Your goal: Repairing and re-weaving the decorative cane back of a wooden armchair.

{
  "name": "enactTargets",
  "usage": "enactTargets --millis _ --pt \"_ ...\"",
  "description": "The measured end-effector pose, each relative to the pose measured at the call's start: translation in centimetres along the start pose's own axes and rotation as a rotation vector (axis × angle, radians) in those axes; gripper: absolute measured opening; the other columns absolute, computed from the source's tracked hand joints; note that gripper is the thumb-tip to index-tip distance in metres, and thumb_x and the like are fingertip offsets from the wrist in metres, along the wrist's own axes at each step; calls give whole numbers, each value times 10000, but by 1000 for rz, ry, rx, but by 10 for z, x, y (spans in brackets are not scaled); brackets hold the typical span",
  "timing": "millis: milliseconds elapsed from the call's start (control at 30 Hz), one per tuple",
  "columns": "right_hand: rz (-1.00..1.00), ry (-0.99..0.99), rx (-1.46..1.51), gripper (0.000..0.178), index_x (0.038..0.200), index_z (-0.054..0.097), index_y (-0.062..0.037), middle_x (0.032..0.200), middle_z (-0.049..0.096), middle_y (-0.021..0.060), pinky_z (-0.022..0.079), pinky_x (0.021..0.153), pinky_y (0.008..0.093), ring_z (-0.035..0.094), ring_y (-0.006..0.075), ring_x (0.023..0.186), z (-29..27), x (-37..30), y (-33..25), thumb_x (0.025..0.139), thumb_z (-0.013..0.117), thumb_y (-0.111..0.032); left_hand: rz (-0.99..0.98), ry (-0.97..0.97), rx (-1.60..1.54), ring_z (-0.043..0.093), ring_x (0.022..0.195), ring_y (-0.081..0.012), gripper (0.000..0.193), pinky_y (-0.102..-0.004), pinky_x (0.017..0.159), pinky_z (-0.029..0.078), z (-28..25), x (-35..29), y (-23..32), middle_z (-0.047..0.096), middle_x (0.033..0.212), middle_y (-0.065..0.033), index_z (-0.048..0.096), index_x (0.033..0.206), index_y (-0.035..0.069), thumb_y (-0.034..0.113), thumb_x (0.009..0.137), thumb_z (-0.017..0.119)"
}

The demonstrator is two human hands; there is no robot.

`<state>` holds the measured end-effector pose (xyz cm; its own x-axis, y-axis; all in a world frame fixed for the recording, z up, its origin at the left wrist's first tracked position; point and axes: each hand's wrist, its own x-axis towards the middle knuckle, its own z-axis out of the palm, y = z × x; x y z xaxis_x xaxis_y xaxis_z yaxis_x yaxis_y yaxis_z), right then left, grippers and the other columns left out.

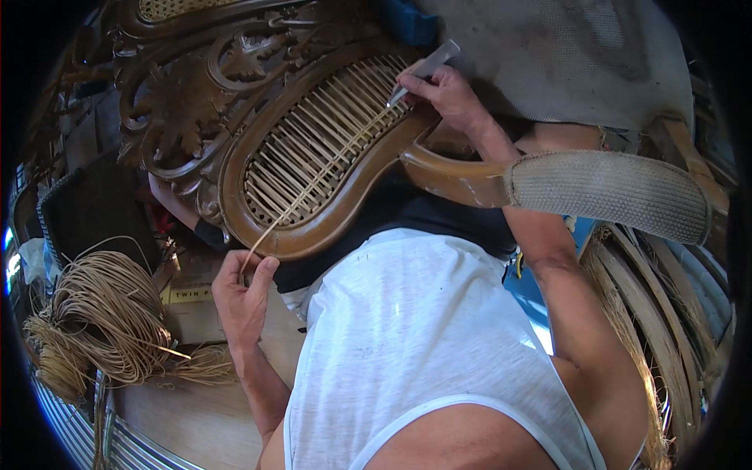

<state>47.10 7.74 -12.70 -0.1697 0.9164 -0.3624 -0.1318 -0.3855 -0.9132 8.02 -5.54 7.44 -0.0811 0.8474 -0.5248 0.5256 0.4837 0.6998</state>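
A carved brown wooden chair back (294, 247) lies tilted across my lap. Inside its curved frame, rows of cane strips (301, 157) run side by side, with a few strands crossing them lengthwise. Just beyond the frame's lower left end, my left hand (241, 301) pinches a pale cane strand (270, 232) between thumb and fingers, and the strand runs up into the weave. My right hand (450, 98) grips a flat grey metal tool (435, 61) at the frame's upper right end. The tool's narrow tip meets the cane near the frame's inner edge.
Coiled cane (110, 313) sits in a large bundle at the left. A curved wooden armrest with a woven pad (611, 188) juts right, over my right forearm. Long strips of raw fibre (642, 313) stand at the right. A grey mesh panel (548, 63) lies behind.
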Motion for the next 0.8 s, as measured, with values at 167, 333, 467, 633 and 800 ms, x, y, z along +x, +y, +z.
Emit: enactTargets --millis 167,333,467,633,800 --pt "-6 -70 -40 229 1126 732 -53 964 741 12 565 808 229 676 78 864 4 4 -5 1003 740 -246 -49 -74 -151 509 776 -39 202 -213 712 406 -10 5 -3 616 828 34 643 914 25 177 1001 746" --pt "-60 -52 -27 253 1112 749 -40 938 745 23 578 788 227 686 84 835 8 5 -6 988 759 -260 -28 7 -203 510 739 -30 235 -209 702 382 -7 15 -12 644 796 28 645 874 50 202 1050 681" --pt "-86 -86 -102 229 1088 763 -55 942 749 22 575 814 244 687 89 862 12 4 -7 982 764 -258 -32 54 -239 487 699 -21 266 -208 663 359 -1 18 -19 636 739 30 640 831 73 220 1048 685" --pt "-157 -104 -174 215 1086 768 -62 941 747 12 555 818 261 674 94 888 15 1 -2 985 758 -252 -15 63 -226 413 640 -18 327 -215 608 303 0 17 -22 630 718 29 596 754 95 228 1039 684" --pt "-98 -258 -329 192 1063 729 -70 911 687 -25 519 796 242 625 56 860 12 13 -8 1028 704 -257 -8 52 -308 420 652 -35 309 -225 625 303 2 17 -21 609 704 20 585 743 108 191 1029 665"
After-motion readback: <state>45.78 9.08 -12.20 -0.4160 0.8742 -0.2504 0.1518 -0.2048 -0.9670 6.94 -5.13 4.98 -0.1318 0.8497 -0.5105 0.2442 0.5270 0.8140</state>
